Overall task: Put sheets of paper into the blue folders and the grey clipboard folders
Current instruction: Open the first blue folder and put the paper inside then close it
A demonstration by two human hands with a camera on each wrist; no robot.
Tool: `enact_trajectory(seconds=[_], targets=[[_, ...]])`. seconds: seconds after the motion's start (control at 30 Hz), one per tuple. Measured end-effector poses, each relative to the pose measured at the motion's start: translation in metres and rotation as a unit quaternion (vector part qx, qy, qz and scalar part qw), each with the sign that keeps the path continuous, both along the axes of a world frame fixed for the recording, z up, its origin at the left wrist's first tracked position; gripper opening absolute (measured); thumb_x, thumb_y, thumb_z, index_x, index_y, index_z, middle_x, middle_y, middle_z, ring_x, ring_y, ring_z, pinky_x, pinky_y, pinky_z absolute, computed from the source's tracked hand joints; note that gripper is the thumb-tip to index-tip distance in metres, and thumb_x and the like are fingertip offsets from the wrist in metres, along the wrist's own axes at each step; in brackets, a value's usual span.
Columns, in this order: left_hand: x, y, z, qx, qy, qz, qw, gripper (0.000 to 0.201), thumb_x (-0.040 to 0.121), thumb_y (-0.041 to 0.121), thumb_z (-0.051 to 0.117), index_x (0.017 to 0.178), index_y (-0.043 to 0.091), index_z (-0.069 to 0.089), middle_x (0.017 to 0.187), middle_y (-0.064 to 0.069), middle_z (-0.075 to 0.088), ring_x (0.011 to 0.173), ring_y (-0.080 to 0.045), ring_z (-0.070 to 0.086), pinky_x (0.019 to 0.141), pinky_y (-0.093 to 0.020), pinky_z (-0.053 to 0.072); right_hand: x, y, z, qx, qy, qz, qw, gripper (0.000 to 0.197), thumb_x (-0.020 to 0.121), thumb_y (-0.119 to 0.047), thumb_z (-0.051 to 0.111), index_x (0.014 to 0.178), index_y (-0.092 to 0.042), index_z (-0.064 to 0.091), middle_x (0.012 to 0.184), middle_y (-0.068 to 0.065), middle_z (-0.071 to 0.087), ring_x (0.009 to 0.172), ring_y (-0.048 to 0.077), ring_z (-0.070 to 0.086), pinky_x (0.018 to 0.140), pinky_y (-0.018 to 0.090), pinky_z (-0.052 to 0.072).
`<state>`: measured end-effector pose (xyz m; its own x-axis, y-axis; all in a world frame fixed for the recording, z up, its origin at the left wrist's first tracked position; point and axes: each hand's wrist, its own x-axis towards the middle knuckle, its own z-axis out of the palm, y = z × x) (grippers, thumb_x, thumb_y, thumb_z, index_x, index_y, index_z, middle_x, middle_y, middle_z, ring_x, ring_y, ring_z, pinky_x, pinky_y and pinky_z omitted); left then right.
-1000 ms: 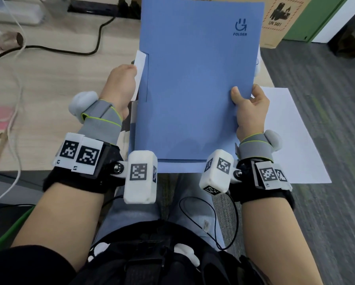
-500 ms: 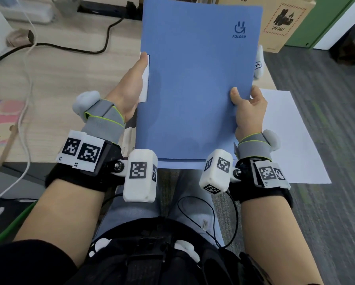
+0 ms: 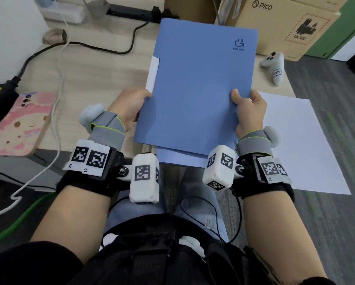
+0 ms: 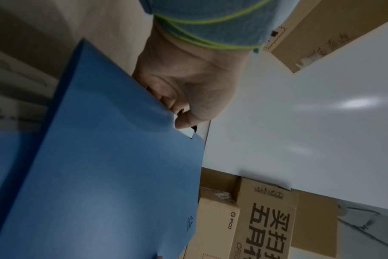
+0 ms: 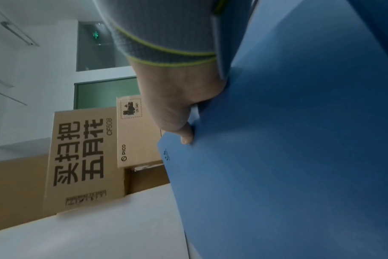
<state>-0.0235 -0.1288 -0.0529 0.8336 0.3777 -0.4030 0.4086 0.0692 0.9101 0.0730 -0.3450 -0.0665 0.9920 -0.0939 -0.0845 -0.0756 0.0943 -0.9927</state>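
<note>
I hold a closed blue folder (image 3: 195, 89) over the desk edge and my lap. My left hand (image 3: 131, 103) grips its left edge, thumb on the cover just below a white paper strip (image 3: 153, 74) that sticks out of the side. My right hand (image 3: 248, 108) grips the right edge with the thumb on top and fingers behind. In the left wrist view my left hand (image 4: 186, 98) pinches the blue folder (image 4: 100, 175). In the right wrist view my right hand (image 5: 179, 112) clasps the blue folder (image 5: 299, 140). A second blue folder (image 3: 178, 159) peeks out underneath.
A white sheet of paper (image 3: 304, 145) hangs off the desk's right side. On the wooden desk (image 3: 94, 79) lie a pink phone (image 3: 18, 124), black and white cables, and a white controller (image 3: 274, 66). Cardboard boxes (image 3: 292, 27) stand at the back right.
The left hand slid down the folder's left edge, from flat against the white strip to a grip below it. The folder now sits lower in view. The right hand's grip is unchanged.
</note>
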Motion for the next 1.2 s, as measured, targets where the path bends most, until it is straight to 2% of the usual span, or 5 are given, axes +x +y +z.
enact_trajectory(seconds=[0.27, 0.53, 0.8, 0.97, 1.2], targets=[[-0.010, 0.040, -0.012, 0.016, -0.036, 0.112, 0.993, 0.027, 0.082, -0.004, 0.042, 0.093, 0.011, 0.062, 0.088, -0.010, 0.058, 0.071, -0.022, 0.053, 0.056, -0.018, 0.043, 0.011, 0.059, -0.002, -0.033, 0.027, 0.034, 0.999, 0.005, 0.088, -0.005, 0.059, 0.091, -0.009, 0.060, 0.096, 0.008, 0.066, 0.081, 0.020, 0.062, 0.079, 0.033, 0.055], [-0.001, 0.092, -0.020, 0.034, -0.047, 0.197, 0.979, 0.037, 0.083, -0.013, 0.039, 0.073, 0.015, 0.061, 0.037, 0.017, 0.057, 0.034, 0.004, 0.052, 0.037, -0.009, 0.041, 0.031, 0.125, 0.001, -0.060, 0.043, 0.080, 0.994, 0.021, 0.084, 0.005, 0.055, 0.101, -0.008, 0.055, 0.093, 0.011, 0.063, 0.079, 0.023, 0.060, 0.080, 0.039, 0.054], [0.028, 0.156, -0.032, 0.044, -0.028, 0.220, 0.974, 0.038, 0.081, -0.012, 0.042, 0.069, 0.018, 0.062, 0.069, 0.002, 0.059, 0.054, -0.010, 0.056, 0.051, -0.017, 0.048, 0.053, 0.183, 0.005, -0.128, 0.041, 0.091, 0.987, 0.045, 0.071, 0.006, 0.046, 0.110, -0.010, 0.064, 0.093, 0.010, 0.070, 0.080, 0.024, 0.063, 0.079, 0.042, 0.056], [0.044, 0.181, -0.034, 0.072, -0.003, 0.213, 0.974, 0.023, 0.073, -0.006, 0.044, 0.067, 0.012, 0.055, 0.077, -0.009, 0.054, 0.064, -0.022, 0.046, 0.061, -0.024, 0.044, 0.064, 0.210, 0.009, -0.141, 0.060, 0.149, 0.977, 0.012, 0.063, -0.004, 0.052, 0.062, -0.013, 0.043, 0.065, 0.005, 0.042, 0.065, 0.019, 0.037, 0.060, 0.030, 0.033], [0.061, 0.206, -0.043, 0.095, 0.017, 0.202, 0.975, 0.030, 0.077, -0.009, 0.038, 0.067, 0.014, 0.055, 0.065, -0.002, 0.053, 0.059, -0.018, 0.044, 0.051, -0.019, 0.036, 0.074, 0.231, 0.009, -0.156, 0.103, 0.199, 0.962, 0.034, 0.074, -0.007, 0.063, 0.062, -0.017, 0.033, 0.068, 0.005, 0.038, 0.071, 0.020, 0.038, 0.062, 0.032, 0.033]])
